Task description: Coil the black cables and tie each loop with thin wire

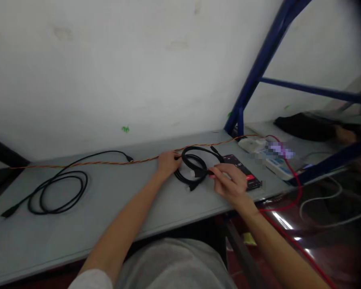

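A coiled black cable [195, 158] sits between my two hands, over the grey bench. My left hand [167, 163] is closed at the coil's left side, on a dark stretch of the cable; its fingertips are partly hidden. On the right, my right hand [231, 181] pinches the cable beside its plug ends, one of which has a pale cap. Just behind and beneath the right hand lies a flat black package [243, 172] with a red patch. A second black cable [84, 182], loosely looped with a plug at each end, rests on the bench well to the left.
Along the back of the bench [114, 212] runs a twisted orange wire [108, 162]. A blue metal frame [258, 60] rises at the right, near a white device [278, 166] and a red cord [299, 188]. Another person's hand [344, 134] shows at far right.
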`<state>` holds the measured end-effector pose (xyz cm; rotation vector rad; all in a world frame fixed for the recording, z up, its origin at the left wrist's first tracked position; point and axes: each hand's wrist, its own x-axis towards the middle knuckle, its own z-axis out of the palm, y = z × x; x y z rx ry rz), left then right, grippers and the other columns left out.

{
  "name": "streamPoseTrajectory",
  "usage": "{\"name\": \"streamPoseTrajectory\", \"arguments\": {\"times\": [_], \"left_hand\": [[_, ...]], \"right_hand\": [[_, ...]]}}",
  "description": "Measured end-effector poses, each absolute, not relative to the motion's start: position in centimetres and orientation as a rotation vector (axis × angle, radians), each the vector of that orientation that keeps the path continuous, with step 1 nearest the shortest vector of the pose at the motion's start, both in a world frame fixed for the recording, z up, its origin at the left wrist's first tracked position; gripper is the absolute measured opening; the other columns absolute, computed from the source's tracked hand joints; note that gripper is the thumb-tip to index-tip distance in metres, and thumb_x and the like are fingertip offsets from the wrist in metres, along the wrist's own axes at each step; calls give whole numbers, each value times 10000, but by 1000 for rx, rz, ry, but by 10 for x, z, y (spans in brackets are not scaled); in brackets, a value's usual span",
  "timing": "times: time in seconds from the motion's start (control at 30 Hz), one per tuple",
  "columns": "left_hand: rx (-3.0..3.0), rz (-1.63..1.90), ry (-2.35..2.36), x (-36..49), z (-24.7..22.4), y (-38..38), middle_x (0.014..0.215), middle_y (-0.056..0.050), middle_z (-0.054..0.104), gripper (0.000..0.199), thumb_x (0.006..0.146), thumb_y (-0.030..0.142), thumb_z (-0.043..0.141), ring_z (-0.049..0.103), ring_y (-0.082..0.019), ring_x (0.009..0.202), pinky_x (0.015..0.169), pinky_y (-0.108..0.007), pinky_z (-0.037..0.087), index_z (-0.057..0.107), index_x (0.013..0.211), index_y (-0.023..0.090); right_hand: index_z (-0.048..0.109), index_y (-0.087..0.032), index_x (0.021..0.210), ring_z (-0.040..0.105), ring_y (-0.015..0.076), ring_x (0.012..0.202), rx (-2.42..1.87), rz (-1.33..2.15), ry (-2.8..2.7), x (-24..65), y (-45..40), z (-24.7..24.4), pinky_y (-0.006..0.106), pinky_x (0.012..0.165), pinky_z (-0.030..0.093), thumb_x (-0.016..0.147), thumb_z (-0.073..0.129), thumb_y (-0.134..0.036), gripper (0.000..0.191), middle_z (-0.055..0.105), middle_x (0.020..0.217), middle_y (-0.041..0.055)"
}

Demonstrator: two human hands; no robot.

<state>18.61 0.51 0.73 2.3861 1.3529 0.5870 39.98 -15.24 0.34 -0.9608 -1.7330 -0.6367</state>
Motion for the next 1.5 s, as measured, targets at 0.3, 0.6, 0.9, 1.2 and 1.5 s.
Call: {"name": "streamPoseTrajectory", "arguments": {"times": [0.3,0.6,0.9,1.2,1.5], "left_hand": [[2463,829,1370,191,7,-5,1240,-67,764,248,999,315,584,645,-270,1205,1126,-439,404,801,1090,236],[2278,1122,1574,146,19,15,1171,-134,741,302,1041,346,480,651,-292,1163,1068,-438,437,718,1128,182],[2010,1228,1709,86,-1,35,1114,-123,777,297,1013,356,506,709,-261,1066,979,-381,520,725,1072,165],[1979,1230,1702,83,-15,37,1070,-94,789,219,979,304,567,719,-248,1034,984,-367,529,748,1021,187],[1990,1211,1709,82,-16,36,1088,-110,784,200,970,296,596,718,-271,1051,1000,-395,525,757,1025,191]], "right_hand": [[783,-293,1055,721,234,774,-1069,-561,-1508,404,-152,15,406,714,618,899,678,-183,217,756,892,65],[813,-213,997,644,217,740,-1104,-405,-1264,398,-154,46,357,674,517,945,692,-263,141,695,814,51],[736,-184,787,597,148,639,-954,555,-852,381,-113,55,302,614,539,842,787,-464,291,655,730,14],[732,-117,733,515,109,493,-1313,1007,-944,358,-87,101,217,423,420,732,829,-427,324,623,592,20],[799,-91,814,727,294,761,-2067,-2,-1545,334,-72,149,333,709,517,920,635,-329,307,728,687,165]]}}
